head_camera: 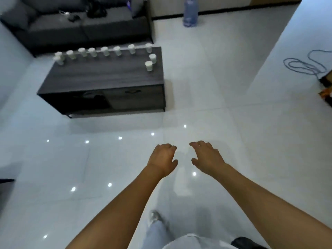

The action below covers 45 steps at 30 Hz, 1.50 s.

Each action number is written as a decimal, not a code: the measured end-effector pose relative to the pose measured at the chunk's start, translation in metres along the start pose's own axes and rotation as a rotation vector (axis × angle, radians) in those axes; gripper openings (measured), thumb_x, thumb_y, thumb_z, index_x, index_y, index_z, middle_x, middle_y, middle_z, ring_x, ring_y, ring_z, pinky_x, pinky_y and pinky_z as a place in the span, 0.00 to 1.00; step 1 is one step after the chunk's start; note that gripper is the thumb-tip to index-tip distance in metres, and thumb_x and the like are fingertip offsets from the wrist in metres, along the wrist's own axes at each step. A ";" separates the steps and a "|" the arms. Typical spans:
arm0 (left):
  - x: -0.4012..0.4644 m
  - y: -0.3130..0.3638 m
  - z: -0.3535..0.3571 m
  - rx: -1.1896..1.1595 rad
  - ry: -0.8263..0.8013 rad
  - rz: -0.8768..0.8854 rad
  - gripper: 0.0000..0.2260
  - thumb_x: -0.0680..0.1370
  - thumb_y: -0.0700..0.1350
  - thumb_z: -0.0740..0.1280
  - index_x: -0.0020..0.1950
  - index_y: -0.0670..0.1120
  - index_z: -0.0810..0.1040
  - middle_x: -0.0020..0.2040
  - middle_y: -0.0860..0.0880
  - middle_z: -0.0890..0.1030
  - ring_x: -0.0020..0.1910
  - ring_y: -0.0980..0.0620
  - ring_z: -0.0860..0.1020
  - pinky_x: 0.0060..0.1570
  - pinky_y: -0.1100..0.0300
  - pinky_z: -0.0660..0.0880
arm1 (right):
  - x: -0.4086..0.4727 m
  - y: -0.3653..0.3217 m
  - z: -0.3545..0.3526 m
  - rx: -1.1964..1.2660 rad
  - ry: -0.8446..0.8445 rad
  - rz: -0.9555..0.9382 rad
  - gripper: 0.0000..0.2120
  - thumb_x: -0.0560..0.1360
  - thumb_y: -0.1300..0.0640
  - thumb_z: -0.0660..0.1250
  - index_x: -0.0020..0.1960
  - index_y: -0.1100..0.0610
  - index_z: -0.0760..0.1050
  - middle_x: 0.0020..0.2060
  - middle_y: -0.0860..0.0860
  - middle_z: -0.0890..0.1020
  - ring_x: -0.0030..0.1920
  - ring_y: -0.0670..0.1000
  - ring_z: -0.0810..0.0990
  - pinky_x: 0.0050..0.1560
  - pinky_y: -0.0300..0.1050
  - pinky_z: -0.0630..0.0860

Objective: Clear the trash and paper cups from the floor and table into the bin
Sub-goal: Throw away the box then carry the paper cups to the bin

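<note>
Several white paper cups point(106, 51) stand in a row along the far edge of a dark wooden coffee table point(100, 76). Two more cups point(148, 65) stand near its right edge. My left hand point(164, 158) and my right hand point(206, 156) are stretched out in front of me over the glossy white tiled floor, well short of the table. Both hands hold nothing, with fingers loosely curled downward. No bin is in view.
A grey sofa point(79, 24) stands behind the table. A blue water jug point(190, 12) sits by the far wall. A coiled blue cable point(305, 63) lies on the floor at the right, near a box point(327, 87). My leg and shoe point(154, 216) show below.
</note>
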State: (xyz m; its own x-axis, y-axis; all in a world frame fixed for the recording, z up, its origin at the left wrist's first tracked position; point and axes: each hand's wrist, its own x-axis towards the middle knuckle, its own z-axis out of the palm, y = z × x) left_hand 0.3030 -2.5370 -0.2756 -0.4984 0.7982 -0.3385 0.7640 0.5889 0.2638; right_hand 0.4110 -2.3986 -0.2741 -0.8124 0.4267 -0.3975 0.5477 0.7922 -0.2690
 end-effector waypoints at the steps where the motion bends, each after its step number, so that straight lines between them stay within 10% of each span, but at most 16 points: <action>1: -0.007 -0.032 -0.011 0.001 0.014 -0.032 0.22 0.79 0.50 0.62 0.71 0.45 0.67 0.67 0.46 0.72 0.66 0.47 0.69 0.73 0.53 0.56 | 0.019 -0.033 -0.001 -0.019 -0.004 -0.043 0.28 0.77 0.52 0.62 0.75 0.51 0.57 0.70 0.52 0.66 0.67 0.56 0.67 0.62 0.52 0.70; 13: -0.072 -0.317 -0.117 -0.188 0.193 -0.482 0.23 0.79 0.50 0.62 0.72 0.46 0.66 0.69 0.48 0.71 0.67 0.49 0.68 0.71 0.57 0.60 | 0.180 -0.347 -0.013 -0.095 -0.083 -0.447 0.27 0.76 0.52 0.64 0.73 0.49 0.60 0.69 0.50 0.68 0.67 0.54 0.67 0.64 0.53 0.70; 45: 0.087 -0.982 -0.361 -0.221 0.304 -0.678 0.21 0.79 0.50 0.62 0.70 0.46 0.68 0.66 0.48 0.73 0.64 0.48 0.71 0.63 0.59 0.65 | 0.678 -0.928 -0.059 -0.121 -0.211 -0.606 0.28 0.77 0.54 0.62 0.75 0.51 0.59 0.69 0.52 0.67 0.67 0.56 0.65 0.64 0.51 0.68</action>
State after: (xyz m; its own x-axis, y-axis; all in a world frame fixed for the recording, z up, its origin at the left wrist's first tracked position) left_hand -0.6385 -2.9999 -0.2382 -0.9428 0.2357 -0.2358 0.1686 0.9472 0.2726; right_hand -0.6595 -2.8188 -0.2424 -0.9067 -0.1961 -0.3734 -0.0316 0.9145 -0.4035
